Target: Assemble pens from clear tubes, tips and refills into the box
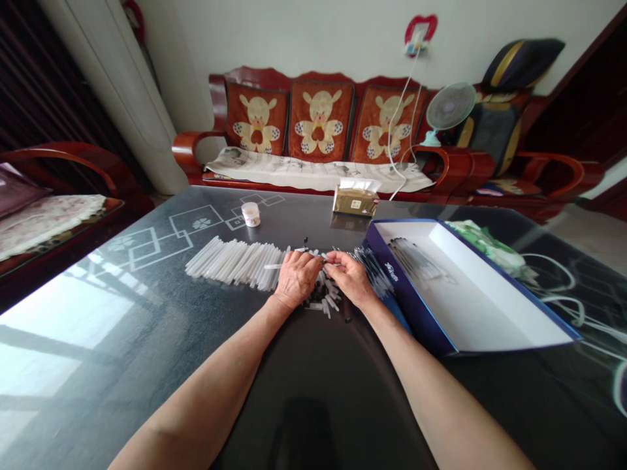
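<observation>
Pinching a slim white tube (272,266), the left hand (296,279) and right hand (350,279) press their fingers (307,259) together around it; it lies level, left end pointing at the row of white tubes (235,264) on the bench (147,339), just beside that row.

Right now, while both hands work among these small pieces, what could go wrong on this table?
The loose white tubes lie right beside the left hand, so one slip could scatter them. Small dark pieces lie loose near the hands and might roll across the glossy tabletop. The right hand works close to the open blue box, so a bump could shift it.
</observation>
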`<state>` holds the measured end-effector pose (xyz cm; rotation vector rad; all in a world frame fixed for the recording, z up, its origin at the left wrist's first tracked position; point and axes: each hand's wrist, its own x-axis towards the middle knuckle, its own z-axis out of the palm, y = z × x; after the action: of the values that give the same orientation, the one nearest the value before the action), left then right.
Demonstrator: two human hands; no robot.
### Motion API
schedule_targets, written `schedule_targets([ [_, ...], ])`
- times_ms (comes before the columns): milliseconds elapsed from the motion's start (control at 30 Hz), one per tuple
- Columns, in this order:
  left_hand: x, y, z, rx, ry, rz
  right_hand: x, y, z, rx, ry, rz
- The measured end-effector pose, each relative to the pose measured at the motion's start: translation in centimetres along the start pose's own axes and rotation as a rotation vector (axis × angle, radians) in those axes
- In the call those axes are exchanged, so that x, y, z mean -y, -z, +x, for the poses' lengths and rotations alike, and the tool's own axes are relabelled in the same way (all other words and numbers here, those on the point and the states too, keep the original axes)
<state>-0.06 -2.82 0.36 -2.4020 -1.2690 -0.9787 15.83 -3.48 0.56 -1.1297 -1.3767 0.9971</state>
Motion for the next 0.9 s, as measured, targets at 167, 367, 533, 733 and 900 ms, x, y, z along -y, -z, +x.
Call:
schedule_targets([
  [167,0.1,-0.1,0.0,0.001,-0.022,0.036,0.5,0.0,-0.2,-0.072,-0.035,-0.17],
  [367,0.2,-0.3,-0.1,0.01,-0.017,0.026,-0.2,-0.1,0.1,0.001,0.0,-0.069],
  [533,0.2,-0.3,-0.1,0.005,-0.023,0.044,-0.4,0.0,-0.1,-0.05,0.029,-0.172],
  [733,0.2,-0.2,-0.1,0.014,-0.032,0.035,-0.9,0.1,0.1,-0.031,0.063,-0.188],
  [900,0.2,-0.2,-0.1,0.021,-0.015,0.017,-0.8,0.2,0.0,0.014,0.054,-0.148],
])
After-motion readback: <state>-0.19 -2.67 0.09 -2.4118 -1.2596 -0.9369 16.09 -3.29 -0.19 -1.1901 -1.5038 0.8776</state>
